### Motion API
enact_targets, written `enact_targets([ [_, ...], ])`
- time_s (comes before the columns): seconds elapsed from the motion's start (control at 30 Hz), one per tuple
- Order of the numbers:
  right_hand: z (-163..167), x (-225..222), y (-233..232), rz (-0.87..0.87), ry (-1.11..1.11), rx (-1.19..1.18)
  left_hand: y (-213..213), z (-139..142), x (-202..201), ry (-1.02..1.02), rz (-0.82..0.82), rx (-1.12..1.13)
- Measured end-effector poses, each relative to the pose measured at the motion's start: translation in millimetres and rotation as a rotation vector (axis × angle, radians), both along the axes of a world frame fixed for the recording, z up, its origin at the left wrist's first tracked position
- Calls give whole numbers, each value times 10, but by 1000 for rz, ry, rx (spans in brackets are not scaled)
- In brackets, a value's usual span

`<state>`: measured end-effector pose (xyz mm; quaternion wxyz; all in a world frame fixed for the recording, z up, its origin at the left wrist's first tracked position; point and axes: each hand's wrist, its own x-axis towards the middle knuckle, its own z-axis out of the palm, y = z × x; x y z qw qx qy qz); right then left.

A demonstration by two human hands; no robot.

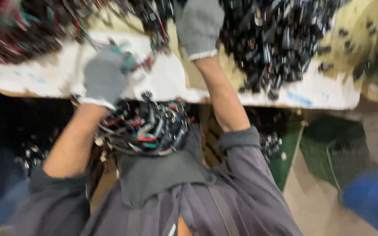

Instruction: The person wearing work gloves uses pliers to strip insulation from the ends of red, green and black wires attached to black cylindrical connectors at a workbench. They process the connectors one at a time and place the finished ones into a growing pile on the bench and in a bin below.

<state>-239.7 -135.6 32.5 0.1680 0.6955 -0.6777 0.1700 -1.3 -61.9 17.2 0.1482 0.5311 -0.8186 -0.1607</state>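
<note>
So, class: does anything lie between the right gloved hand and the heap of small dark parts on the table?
Nothing visible does. The right hand rests at the left edge of the dark parts heap, apparently touching it, though blur hides the fingers. The left hand is over the white tabletop, by coloured wires.

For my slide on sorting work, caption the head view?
Gloved left hand grips coloured wire parts while the gloved right hand reaches into a pile of dark components on a worn bench.

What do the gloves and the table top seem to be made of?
The glove on the left hand and the one on the right hand look like grey knitted fabric, matte, with pale cuffs. The table top looks like worn white-coated board: chipped, stained edges suggest it, though blur leaves this open.
</note>
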Motion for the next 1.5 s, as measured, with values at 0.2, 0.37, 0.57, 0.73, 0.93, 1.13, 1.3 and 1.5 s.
enact_targets([
  [0.2,-38,102,237,133,-48,46,-46,-80,-71,1,36,40],
  [0.37,-130,43,497,201,-597,-4,0,-233,-145,35,73,156],
  [0.57,-54,-139,984,470,-1948,266,-28,488,1,641,89,412],
  [0.73,-7,44,1448,537,-1898,558,363,850,158,1071,302,867],
  [0.93,233,135,1523,841,-919,274,720,590,-122,1091,119,784],
  [1.13,208,112,1556,655,-860,701,511,1035,-96,821,-134,277],
  [1.3,66,176,1632,785,-632,509,798,910,148,1498,209,93],
  [1.5,139,432,1615,870,-140,884,1268,616,-97,1147,-686,184],
])
